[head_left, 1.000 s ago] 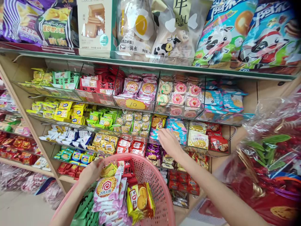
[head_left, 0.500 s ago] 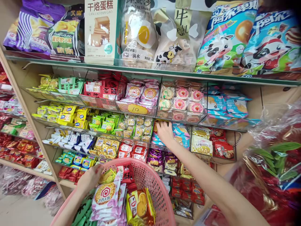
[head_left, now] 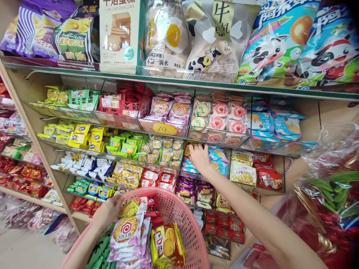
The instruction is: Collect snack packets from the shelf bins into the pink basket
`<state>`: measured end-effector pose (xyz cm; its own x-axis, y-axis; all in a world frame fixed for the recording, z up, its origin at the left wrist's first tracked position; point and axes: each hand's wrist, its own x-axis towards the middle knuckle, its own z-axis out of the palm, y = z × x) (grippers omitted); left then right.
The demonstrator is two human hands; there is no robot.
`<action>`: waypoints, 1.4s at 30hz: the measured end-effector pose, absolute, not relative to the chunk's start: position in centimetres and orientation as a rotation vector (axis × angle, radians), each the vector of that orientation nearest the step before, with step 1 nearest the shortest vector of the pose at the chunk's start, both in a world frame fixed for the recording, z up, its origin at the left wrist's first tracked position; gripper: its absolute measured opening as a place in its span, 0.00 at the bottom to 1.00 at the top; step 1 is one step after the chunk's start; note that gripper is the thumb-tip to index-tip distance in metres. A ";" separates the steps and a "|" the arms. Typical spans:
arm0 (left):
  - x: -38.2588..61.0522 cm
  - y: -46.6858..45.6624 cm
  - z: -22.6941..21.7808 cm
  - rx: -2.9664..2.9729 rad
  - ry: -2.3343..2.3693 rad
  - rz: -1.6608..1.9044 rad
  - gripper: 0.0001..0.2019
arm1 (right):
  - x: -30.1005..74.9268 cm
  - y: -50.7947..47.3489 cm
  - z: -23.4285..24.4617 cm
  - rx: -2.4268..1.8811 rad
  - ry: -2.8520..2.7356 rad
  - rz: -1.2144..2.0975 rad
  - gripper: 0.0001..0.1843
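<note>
My left hand (head_left: 108, 211) is closed on the rim of a pink perforated plastic basket (head_left: 186, 216), low in the view. In the basket lie white-and-pink biscuit packets (head_left: 125, 232), a yellow-and-red snack packet (head_left: 168, 244), a red packet (head_left: 151, 206) and green packets (head_left: 101, 246). My right hand (head_left: 199, 158) reaches into a shelf compartment of blue snack packets (head_left: 220, 158). Its fingers curl over a yellow and reddish-brown packet (head_left: 187, 150), mostly hidden by the hand and the shelf above.
Clear-fronted shelf compartments hold small packets, such as round biscuits (head_left: 217, 109) and yellow packets (head_left: 81, 136). Large snack bags (head_left: 220, 52) and a biscuit box (head_left: 120, 45) line the glass shelf (head_left: 168, 77) above. Clear wrapping with green leaves (head_left: 333, 186) bulges at the right.
The view has shifted slightly, so the upper bags sit a little higher. My right hand stays in the same compartment, its fingers slightly shifted. The left hand and basket look unchanged.
</note>
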<state>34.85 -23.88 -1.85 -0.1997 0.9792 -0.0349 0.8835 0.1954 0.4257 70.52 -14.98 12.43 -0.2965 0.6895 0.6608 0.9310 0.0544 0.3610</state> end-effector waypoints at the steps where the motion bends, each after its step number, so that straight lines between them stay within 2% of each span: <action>1: 34.9 -23.8 -1.8 1.759 2.172 0.442 0.25 | 70.6 -15.1 12.4 -1.631 -2.020 -1.099 0.16; 9: 35.1 -23.5 -1.8 1.763 2.175 0.409 0.25 | 70.6 -16.1 12.3 -1.621 -1.943 -1.163 0.18; 15: 35.1 -23.8 -1.7 1.792 2.203 0.454 0.22 | 70.9 -16.5 12.4 -1.605 -1.976 -1.166 0.13; 23: 35.4 -24.3 -1.2 1.764 2.208 0.432 0.24 | 71.3 -17.8 12.2 -1.559 -2.050 -1.118 0.08; 33: 36.0 -24.4 -0.7 1.793 2.210 0.405 0.25 | 72.3 -21.7 11.6 -1.269 -2.058 -0.981 0.08; 37: 36.4 -24.5 -0.4 1.755 2.231 0.409 0.25 | 72.2 -24.5 11.0 -1.129 -1.952 -0.595 0.10; 39: 36.5 -24.6 -0.3 1.749 2.240 0.394 0.25 | 72.0 -25.9 10.5 -1.164 -1.784 -0.190 0.12; 42: 36.6 -24.6 -0.2 1.758 2.245 0.377 0.26 | 71.3 -27.5 9.7 -1.141 -1.461 0.607 0.17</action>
